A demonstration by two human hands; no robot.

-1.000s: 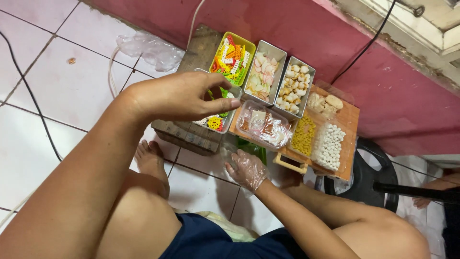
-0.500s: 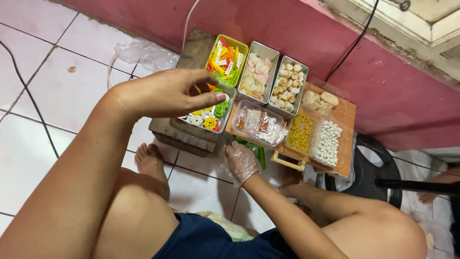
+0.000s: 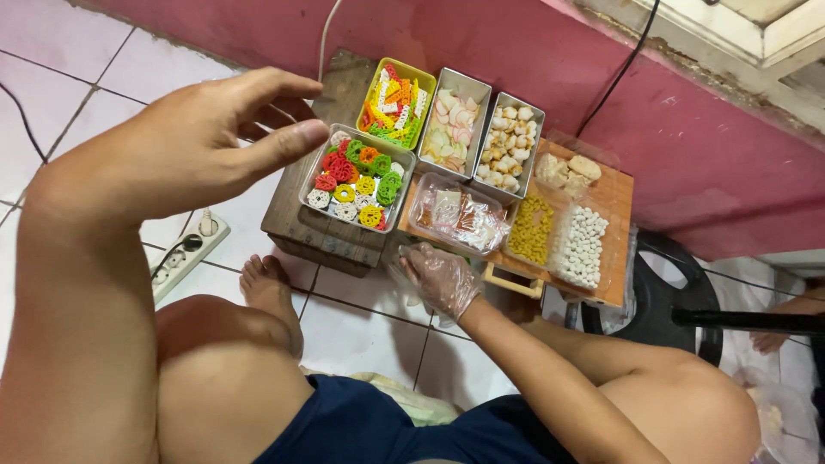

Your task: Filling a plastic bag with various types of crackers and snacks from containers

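The ring tray [image 3: 357, 178], a metal tray of red, green, yellow and white ring crackers, is being carried by a dark wooden block [image 3: 322, 225] on the tiled floor [image 3: 77, 112]. Nearest the camera, bent knees and dark blue shorts [image 3: 361, 425] are being seen, with a bare foot [image 3: 268, 288] set just before the block. A white power strip [image 3: 182, 255] is lying on the tiles to the left of the foot.

The right hand [image 3: 441, 277], covered by a clear plastic glove, is being held low at the front edge of the board [image 3: 614, 193], loosely curled; whether anything is being gripped cannot be told. The left hand [image 3: 202, 142] is being held bare above the floor, just left of the ring tray, fingers spread wide and nothing being held.

Beyond the right hand, a clear bag [image 3: 460, 216] of brown snacks is lying on the orange board, with yellow pieces [image 3: 533, 228] and white pellets [image 3: 583, 247] beside it to the right, under plastic.

Farther back, three trays are standing side by side: a green tray [image 3: 394, 105] of coloured sticks, a metal tray of pink-white chips [image 3: 454, 125], and a metal tray of pale cubes [image 3: 509, 148]. Behind them a red wall [image 3: 705, 146] is rising. A black stool [image 3: 666, 292] is standing to the right of the board.
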